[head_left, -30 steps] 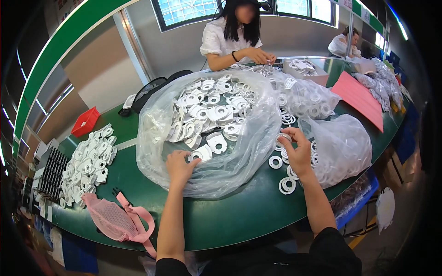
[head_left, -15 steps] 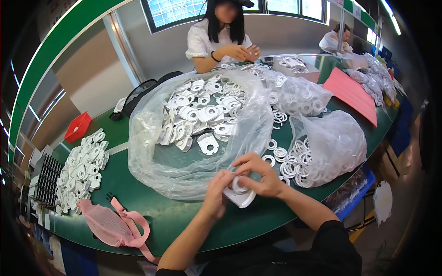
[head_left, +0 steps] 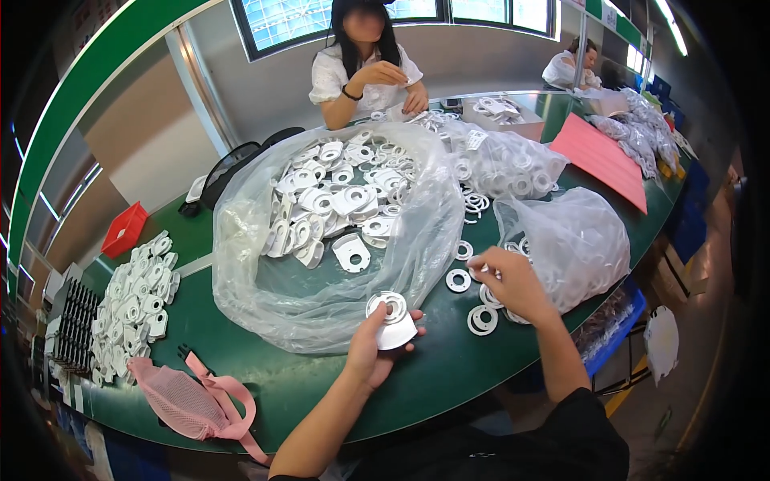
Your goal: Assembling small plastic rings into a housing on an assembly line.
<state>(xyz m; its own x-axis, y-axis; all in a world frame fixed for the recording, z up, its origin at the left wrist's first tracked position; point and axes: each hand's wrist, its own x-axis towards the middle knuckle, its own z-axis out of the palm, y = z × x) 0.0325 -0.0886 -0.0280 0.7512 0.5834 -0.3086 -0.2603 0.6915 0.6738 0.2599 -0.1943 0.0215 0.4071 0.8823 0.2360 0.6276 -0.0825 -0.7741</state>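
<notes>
My left hand point(head_left: 368, 355) is closed round a white plastic plate point(head_left: 396, 334) with a rounded top, a white ring lying over its round hole. My right hand point(head_left: 515, 282) reaches over the loose rings in front of the clear bag point(head_left: 589, 252) of rings. Its fingertips pinch at a white ring point(head_left: 478, 275), partly hidden beneath them. Flat on the table near that hand lie other white rings point(head_left: 483, 320). Beyond my left hand, a large open plastic bag point(head_left: 249, 301) holds a heap of white plates point(head_left: 325, 200).
At the left, more white plates point(head_left: 136, 301) are piled beside a red tray point(head_left: 124, 229) and a black rack point(head_left: 72, 329). A pink mesh bag point(head_left: 178, 397) lies near the front edge. Across the green table point(head_left: 321, 397) sits a co-worker point(head_left: 365, 76). A pink sheet point(head_left: 597, 160) lies far right.
My right hand has left the plate and moved right to the loose rings. My left hand keeps the plate, now tilted with its ring showing. The co-worker's hands have moved apart.
</notes>
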